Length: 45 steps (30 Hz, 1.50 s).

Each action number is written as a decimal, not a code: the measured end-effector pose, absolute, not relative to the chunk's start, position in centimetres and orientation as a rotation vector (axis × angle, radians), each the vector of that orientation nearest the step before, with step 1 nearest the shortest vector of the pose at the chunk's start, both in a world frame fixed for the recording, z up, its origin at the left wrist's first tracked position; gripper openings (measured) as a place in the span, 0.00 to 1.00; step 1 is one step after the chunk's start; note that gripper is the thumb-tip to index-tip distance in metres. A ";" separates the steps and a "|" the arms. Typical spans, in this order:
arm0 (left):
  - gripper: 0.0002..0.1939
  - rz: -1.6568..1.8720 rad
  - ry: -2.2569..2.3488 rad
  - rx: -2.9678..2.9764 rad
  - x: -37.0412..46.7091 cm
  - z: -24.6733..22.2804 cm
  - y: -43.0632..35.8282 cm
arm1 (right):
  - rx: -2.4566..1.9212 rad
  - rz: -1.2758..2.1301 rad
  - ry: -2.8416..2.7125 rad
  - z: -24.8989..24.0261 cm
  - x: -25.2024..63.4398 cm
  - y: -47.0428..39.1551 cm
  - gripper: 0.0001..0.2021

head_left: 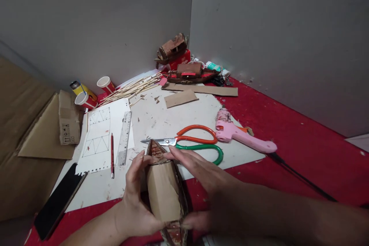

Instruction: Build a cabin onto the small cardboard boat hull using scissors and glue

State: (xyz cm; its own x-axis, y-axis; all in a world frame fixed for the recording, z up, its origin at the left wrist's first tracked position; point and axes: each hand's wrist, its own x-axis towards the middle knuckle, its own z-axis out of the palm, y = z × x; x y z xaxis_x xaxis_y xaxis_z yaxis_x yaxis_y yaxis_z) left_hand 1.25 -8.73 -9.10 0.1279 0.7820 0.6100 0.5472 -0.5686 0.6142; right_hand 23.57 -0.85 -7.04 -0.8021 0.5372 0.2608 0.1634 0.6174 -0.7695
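A small model boat (165,192) of brown cardboard lies lengthwise before me, a curved tan cardboard roof over its middle. Glossy reddish-brown slats show at both of its pointed ends. My left hand (137,200) wraps its left side, with the thumb at the near edge of the roof and the fingers at the far edge. Along the other side, my right hand (206,184) spans the boat, fingertips by the far end and thumb by the near end. Just beyond the bow lie scissors (170,142) with orange and green handles.
A pink glue gun (230,132) with a black cord lies at right. Paper with drawings (96,134), a ruler (124,138), a red pencil (112,157) and a phone (59,201) lie left. Behind are sticks (135,86), cups (105,84), cardboard strips (201,90) and two model boats (188,71).
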 end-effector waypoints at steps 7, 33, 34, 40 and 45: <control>0.53 1.516 1.284 2.159 1.8 -8.6 -9.4 | -0.354 0.719 -2.358 -7.1 23.2 -1.6 0.59; 0.59 1.479 1.168 2.169 1.4 -8.4 -9.4 | -0.220 0.694 -2.265 -9.0 23.7 -1.5 0.51; 0.59 1.479 1.163 2.155 1.3 -8.5 -9.5 | -0.220 0.696 -2.260 -9.0 23.7 -1.5 0.51; 0.58 1.504 1.117 2.190 1.5 -8.6 -9.2 | -0.190 0.753 -2.195 -9.0 23.3 -1.3 0.52; 0.57 1.459 1.108 2.203 1.4 -8.4 -9.0 | -0.239 0.785 -2.214 -8.9 23.2 -1.2 0.54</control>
State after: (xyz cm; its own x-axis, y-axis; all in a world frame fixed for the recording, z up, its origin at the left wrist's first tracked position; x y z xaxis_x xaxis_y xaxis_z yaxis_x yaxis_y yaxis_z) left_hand 1.42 -9.01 -8.44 0.1979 0.7225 0.6624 0.4444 -0.6685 0.5964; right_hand 23.21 -1.18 -8.86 -0.6933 0.3962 0.6020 -0.0712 0.7936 -0.6043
